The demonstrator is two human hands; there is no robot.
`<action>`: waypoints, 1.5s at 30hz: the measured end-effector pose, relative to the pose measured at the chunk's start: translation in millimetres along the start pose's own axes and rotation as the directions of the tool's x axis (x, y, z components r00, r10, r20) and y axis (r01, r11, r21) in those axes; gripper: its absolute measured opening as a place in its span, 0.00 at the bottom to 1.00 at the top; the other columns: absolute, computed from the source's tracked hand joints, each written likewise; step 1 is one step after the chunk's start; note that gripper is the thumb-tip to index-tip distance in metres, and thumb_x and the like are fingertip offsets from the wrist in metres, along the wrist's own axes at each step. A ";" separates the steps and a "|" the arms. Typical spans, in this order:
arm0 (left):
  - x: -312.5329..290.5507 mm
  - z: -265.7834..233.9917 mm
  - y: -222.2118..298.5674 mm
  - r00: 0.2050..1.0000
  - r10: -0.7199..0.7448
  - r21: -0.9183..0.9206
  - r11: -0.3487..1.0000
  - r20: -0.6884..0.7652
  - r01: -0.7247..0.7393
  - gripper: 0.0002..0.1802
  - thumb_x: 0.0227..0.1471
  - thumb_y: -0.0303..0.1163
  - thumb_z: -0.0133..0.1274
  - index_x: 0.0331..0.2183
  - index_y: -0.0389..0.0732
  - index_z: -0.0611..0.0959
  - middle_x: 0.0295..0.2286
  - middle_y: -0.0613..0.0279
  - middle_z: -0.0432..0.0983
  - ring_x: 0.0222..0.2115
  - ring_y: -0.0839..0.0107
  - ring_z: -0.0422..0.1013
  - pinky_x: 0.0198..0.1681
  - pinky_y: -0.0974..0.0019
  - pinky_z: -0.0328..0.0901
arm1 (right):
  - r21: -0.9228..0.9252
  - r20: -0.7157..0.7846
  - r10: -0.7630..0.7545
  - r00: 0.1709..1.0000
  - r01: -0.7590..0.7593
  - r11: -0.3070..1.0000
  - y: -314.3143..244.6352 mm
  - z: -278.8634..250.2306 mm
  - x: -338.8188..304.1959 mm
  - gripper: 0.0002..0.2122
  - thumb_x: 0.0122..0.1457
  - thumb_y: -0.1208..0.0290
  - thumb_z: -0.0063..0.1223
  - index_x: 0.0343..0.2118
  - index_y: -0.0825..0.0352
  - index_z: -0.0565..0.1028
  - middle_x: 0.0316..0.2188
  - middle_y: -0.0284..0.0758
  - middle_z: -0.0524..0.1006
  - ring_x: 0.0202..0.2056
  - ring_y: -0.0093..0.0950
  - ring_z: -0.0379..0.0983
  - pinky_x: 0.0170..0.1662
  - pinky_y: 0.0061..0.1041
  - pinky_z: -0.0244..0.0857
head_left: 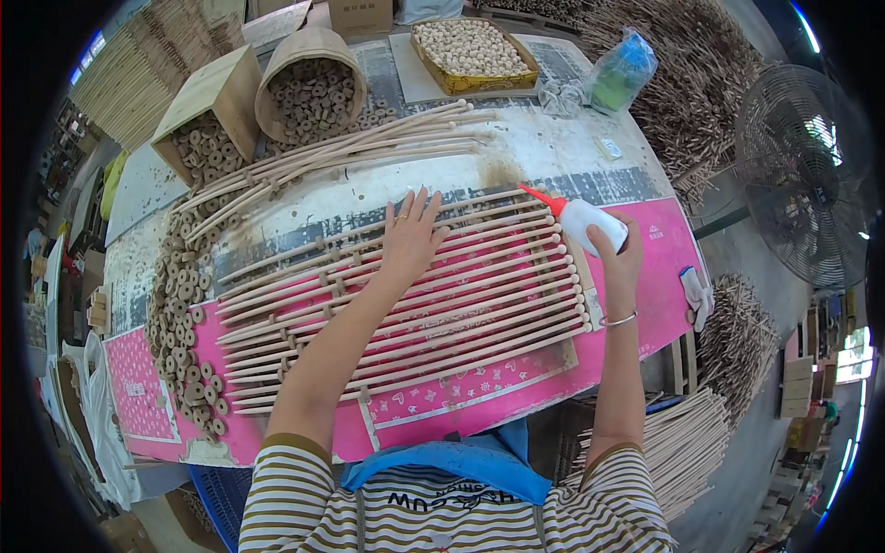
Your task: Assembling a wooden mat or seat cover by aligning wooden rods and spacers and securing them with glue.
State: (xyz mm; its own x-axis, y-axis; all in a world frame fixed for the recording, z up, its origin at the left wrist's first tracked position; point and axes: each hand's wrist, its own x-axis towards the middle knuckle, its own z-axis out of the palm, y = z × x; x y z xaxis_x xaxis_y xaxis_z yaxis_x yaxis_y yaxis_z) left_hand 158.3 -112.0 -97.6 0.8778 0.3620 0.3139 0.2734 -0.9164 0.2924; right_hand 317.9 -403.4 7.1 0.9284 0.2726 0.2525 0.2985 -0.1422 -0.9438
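Observation:
A row of thin wooden rods [479, 295] lies side by side on the pink sheet, with small round knobs on their right ends. Flat on the far rods rests my left hand [410, 241], its fingers stretched out. In my right hand [619, 258] is a white squeeze bottle [588, 225] with a red nozzle. The bottle is tilted to the left, and its tip is close to the right end of the farthest rod. Small wooden rings [288, 343] sit around several rods toward their left ends.
Loose wooden rings [180, 323] are heaped along the left. Behind stand a wooden box [212, 106] and a round tub [309, 55], both holding rings. More rods [341, 152] lie across the far side. A yellow tray [475, 81] holds wooden balls; a fan [802, 175] stands right.

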 end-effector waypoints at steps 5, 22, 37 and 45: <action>-10.8 12.0 3.7 0.995 0.011 0.027 1.000 0.099 -0.014 0.34 0.65 0.49 0.47 0.65 0.43 0.66 0.63 0.58 0.64 0.66 0.56 0.57 0.69 0.39 0.44 | -0.049 0.013 -0.039 0.999 0.039 0.998 17.4 -0.2 11.1 0.20 0.56 0.71 0.68 0.48 0.70 0.73 0.40 0.35 0.77 0.40 0.24 0.75 0.43 0.24 0.72; -15.4 2.6 5.8 0.998 0.057 0.038 0.998 0.025 -0.058 0.31 0.65 0.47 0.47 0.65 0.45 0.68 0.62 0.60 0.66 0.65 0.61 0.58 0.70 0.45 0.46 | -0.421 0.134 -0.211 0.968 0.249 0.872 29.4 19.2 43.0 0.18 0.53 0.71 0.69 0.46 0.65 0.75 0.35 0.38 0.79 0.35 0.29 0.77 0.38 0.28 0.70; -12.9 1.5 8.7 0.997 0.035 0.045 0.998 0.065 -0.038 0.32 0.65 0.47 0.47 0.66 0.47 0.66 0.64 0.63 0.64 0.66 0.62 0.57 0.71 0.48 0.45 | -0.544 0.184 -0.282 0.942 0.336 0.768 24.3 29.8 52.3 0.16 0.54 0.70 0.67 0.44 0.64 0.76 0.36 0.37 0.79 0.33 0.35 0.76 0.34 0.31 0.69; -13.9 1.1 6.8 0.997 0.033 0.057 0.998 0.067 -0.037 0.32 0.65 0.47 0.47 0.66 0.47 0.65 0.64 0.63 0.63 0.66 0.63 0.57 0.71 0.48 0.45 | -0.551 0.189 -0.289 0.938 0.345 0.760 26.5 35.2 56.7 0.14 0.54 0.70 0.67 0.42 0.63 0.75 0.33 0.36 0.78 0.30 0.34 0.74 0.32 0.30 0.67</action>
State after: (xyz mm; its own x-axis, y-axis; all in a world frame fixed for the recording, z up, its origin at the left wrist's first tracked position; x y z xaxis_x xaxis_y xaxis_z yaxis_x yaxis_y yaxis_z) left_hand 148.5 -123.4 -100.9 0.9106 0.3195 0.2621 0.2631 -0.9373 0.2284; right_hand 370.6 -358.2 -11.1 0.7431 0.4767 0.4696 0.6691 -0.5383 -0.5123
